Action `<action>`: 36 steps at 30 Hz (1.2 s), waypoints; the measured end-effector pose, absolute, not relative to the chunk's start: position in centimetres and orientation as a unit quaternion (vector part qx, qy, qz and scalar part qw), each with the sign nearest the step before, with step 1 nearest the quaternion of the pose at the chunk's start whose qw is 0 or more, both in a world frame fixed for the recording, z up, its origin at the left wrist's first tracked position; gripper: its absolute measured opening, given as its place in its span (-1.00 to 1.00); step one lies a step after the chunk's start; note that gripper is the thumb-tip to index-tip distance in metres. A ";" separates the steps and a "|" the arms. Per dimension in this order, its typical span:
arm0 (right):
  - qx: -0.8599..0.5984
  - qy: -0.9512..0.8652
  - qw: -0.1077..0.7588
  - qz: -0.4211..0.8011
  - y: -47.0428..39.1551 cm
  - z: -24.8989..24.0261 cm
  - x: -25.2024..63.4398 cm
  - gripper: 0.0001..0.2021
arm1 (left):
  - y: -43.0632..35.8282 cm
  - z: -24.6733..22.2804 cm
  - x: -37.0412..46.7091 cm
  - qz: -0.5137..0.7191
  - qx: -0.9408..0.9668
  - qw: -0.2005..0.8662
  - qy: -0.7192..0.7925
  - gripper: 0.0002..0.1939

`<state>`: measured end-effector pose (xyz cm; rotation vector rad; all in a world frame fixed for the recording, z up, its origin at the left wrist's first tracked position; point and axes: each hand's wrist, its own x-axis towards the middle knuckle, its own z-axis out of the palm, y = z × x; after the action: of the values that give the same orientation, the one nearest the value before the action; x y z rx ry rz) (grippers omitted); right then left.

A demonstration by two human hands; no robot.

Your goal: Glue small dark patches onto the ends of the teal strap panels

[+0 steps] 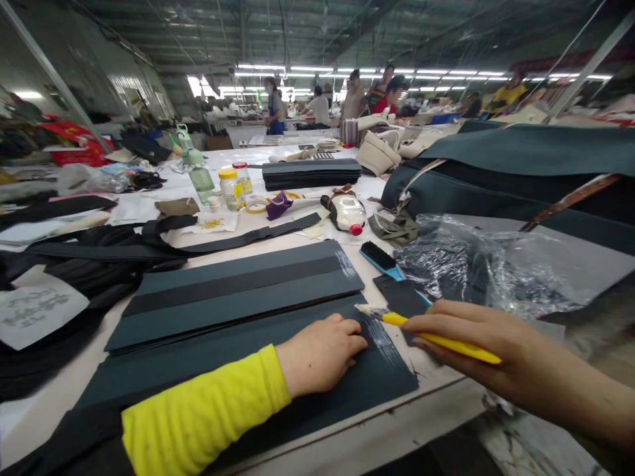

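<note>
A brush with a yellow handle (459, 345) is gripped in my right hand (476, 337). Its pale bristles (371, 309) are over the far right part of a dark blue-green panel (391, 383), by whitish streaks along that panel's right end. My left hand (322, 350), in a yellow sleeve, rests on the same panel with its fingers apart and slightly bent, holding nothing. Just beyond lies a stack of similar panels (169, 320) with a black strip (238, 284) along the top one and white streaks at its right end.
A blue brush with black bristles (380, 258) and a dark fabric piece (401, 297) lie to the right, near clear plastic wrap (491, 264). Farther back are a red-capped bottle (347, 213), yellow-lidded jar (231, 188), spray bottle (198, 175) and dark stack (311, 175). Black straps (99, 250) cover the left.
</note>
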<state>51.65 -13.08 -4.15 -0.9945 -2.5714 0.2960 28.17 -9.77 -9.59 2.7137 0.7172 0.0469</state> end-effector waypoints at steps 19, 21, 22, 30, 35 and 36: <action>-0.388 -0.882 0.235 0.126 -11.9 -1.0 53.1 -0.74 | -9.7 -9.0 28.2 0.004 0.954 0.160 0.254 -0.70; -0.398 -0.869 0.284 0.079 -10.8 -0.3 53.1 -0.75 | -8.8 -8.2 28.1 0.011 0.954 0.176 0.244 -0.70; -0.402 -0.866 0.290 0.065 -10.0 -0.2 52.9 -0.75 | -8.0 -7.7 28.0 0.018 0.952 0.183 0.244 -0.72; -0.407 -0.873 0.259 0.069 -1.0 -4.5 49.1 -0.64 | 0.8 -7.0 26.6 0.013 0.912 0.106 0.396 -0.67; -0.405 -0.881 0.224 0.101 0.8 -5.5 48.5 -0.70 | 2.1 -8.6 26.5 -0.016 0.913 0.108 0.392 -0.64; -0.404 -0.882 0.215 0.111 0.7 -5.3 48.7 -0.71 | 2.1 -8.7 26.5 -0.017 0.914 0.107 0.390 -0.64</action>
<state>48.71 0.68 -5.27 -1.1205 -2.4452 0.3080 26.53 2.07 -8.73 2.6912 1.1496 -0.0509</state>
